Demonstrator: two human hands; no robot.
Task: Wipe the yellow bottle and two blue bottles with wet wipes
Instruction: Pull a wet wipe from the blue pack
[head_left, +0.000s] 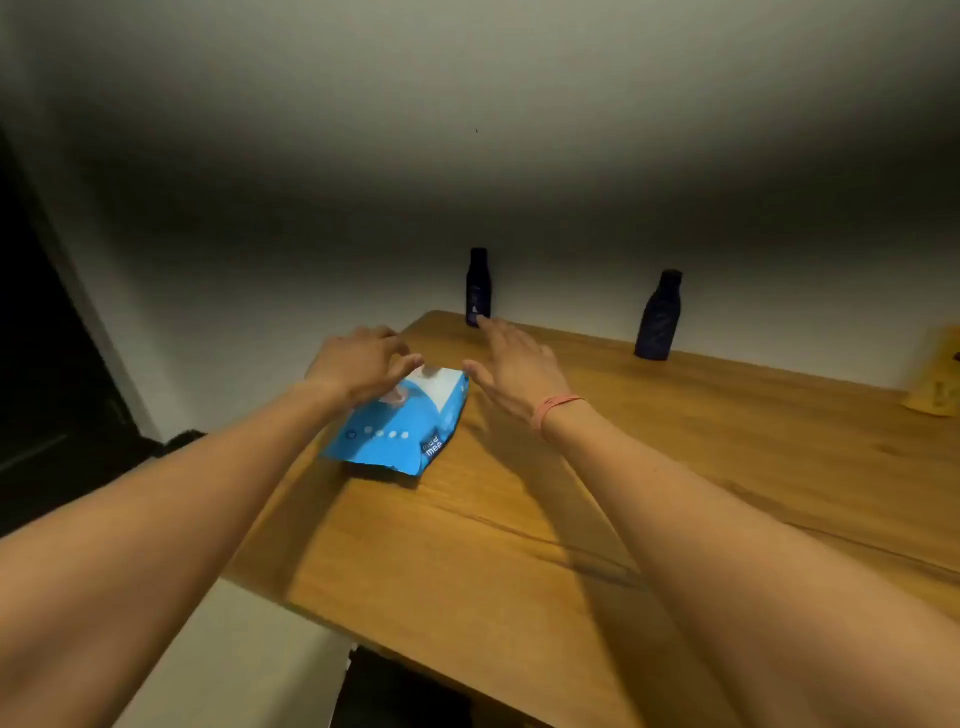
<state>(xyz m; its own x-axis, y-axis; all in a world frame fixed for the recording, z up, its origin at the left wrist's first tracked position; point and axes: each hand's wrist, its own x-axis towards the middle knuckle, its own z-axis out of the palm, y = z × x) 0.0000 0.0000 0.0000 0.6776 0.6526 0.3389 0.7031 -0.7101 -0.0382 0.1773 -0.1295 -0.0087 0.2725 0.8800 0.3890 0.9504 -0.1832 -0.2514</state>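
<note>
Both bare forearms reach in from the lower corners of the frame toward the centre, over a smooth, warm-brown wooden tabletop (597, 519) with visible grain lines. The left hand (358, 364) is arched palm-down over the far end of a blue wet wipes pack (400, 426), its fingers curled loosely and its fingertips at the white opening flap; whether it pinches a wipe cannot be told. The pack is a soft, glossy plastic pouch with white dots and a dark label on its side, lying flat near the left edge of the tabletop. The right hand (514, 369) hovers just right of the pack with fingers spread and flat, holding nothing; a thin pink band (558, 408) circles its wrist. At the back of the tabletop, against a pale wall, two dark blue bottles stand upright: one blue bottle (478, 286) in the upper centre, just beyond the right hand's fingertips, and a second blue bottle (660, 317) to the right, well apart from the first. Both are slim, with rounded shoulders and caps. The yellow bottle (935, 374) shows blurred at the right edge of the frame.
</note>
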